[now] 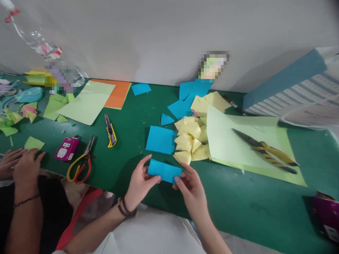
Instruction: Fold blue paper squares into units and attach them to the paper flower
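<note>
A small blue paper rectangle (164, 170), with a faint crease across its middle, is held level above the table's front edge. My left hand (140, 181) pinches its left end, thumb on top. At the right end, my right hand (190, 183) grips it between thumb and fingers. Just beyond lies a square stack of blue paper (160, 140). Several folded pale yellow paper pieces (189, 135) are heaped to its right. Farther back are larger blue sheets (194, 90) and a small blue piece (166, 119).
Pliers (265, 150) rest on light green sheets (238, 134) at right. Left lie a yellow cutter (110, 130), scissors (84, 160) and a purple box (66, 149). Another person's hands (23, 164) are at far left. A bottle (47, 49) and a blue-sided box (286, 81) stand behind.
</note>
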### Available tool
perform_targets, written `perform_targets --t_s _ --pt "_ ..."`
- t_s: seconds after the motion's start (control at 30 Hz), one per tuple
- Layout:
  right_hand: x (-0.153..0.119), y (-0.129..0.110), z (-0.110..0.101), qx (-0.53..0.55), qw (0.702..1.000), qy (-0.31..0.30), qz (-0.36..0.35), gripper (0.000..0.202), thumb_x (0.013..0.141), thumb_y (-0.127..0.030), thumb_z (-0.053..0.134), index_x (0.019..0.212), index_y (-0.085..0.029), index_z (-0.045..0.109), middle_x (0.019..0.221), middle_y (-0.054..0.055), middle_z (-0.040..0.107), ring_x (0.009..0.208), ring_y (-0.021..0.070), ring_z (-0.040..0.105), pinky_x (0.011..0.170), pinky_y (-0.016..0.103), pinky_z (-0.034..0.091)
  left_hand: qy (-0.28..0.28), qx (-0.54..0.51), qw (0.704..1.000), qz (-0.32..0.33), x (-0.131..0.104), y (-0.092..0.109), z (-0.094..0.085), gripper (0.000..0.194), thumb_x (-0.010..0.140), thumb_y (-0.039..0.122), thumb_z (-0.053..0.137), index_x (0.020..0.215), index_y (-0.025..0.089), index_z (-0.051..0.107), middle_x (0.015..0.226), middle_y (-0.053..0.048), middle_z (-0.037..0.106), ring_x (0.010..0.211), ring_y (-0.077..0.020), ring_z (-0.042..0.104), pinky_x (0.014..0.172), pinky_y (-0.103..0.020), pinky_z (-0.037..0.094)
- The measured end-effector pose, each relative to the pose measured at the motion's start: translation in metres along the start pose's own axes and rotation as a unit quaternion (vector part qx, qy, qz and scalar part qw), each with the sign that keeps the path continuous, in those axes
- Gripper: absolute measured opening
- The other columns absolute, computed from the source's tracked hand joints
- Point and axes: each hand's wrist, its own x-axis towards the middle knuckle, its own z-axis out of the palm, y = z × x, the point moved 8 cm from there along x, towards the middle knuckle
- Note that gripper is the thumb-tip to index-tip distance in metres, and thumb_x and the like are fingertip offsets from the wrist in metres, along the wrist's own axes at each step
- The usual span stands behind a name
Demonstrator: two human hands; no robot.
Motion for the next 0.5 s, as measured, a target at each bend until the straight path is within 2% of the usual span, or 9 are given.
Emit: perform_targets --t_s 0.17,0.37,0.5 --pt "-0.003 -0.001 0.008 -0.029 0.999 -0.019 0.015 0.058 0.076 -0.044 0.072 0.126 -0.024 0.050 0.074 -0.002 0.062 0.059 0.0155 0.062 0.058 0.032 0.058 0.001 0.014 1.000 -0.003 -0.002 0.002 0.001 0.083 0.064 0.020 0.081 0.138 0.018 0.042 0.093 -0.003 0.068 0.070 -0.0136 0.068 0.068 -0.028 0.062" --pt "-0.002 0.001 0.008 -0.010 0.999 -0.019 0.028 0.057 0.076 -0.044 0.073 0.124 -0.024 0.051 0.068 -0.004 0.062 0.054 0.0145 0.061 0.055 0.031 0.055 -0.032 -0.015 0.999 -0.009 -0.008 0.005 0.000 0.076 0.081 0.043 0.070 0.143 0.013 0.039 0.087 -0.006 0.072 0.078 -0.0198 0.072 0.073 -0.033 0.063" --pt "-0.002 0.001 0.009 0.000 0.999 -0.023 0.040 0.057 0.075 -0.044 0.074 0.124 -0.023 0.052 0.068 -0.004 0.062 0.055 0.0139 0.061 0.056 0.030 0.053 -0.058 0.005 0.998 -0.014 -0.011 0.006 -0.003 0.079 0.082 0.050 0.068 0.146 0.014 0.038 0.094 -0.008 0.073 0.083 -0.0229 0.073 0.075 -0.035 0.063"
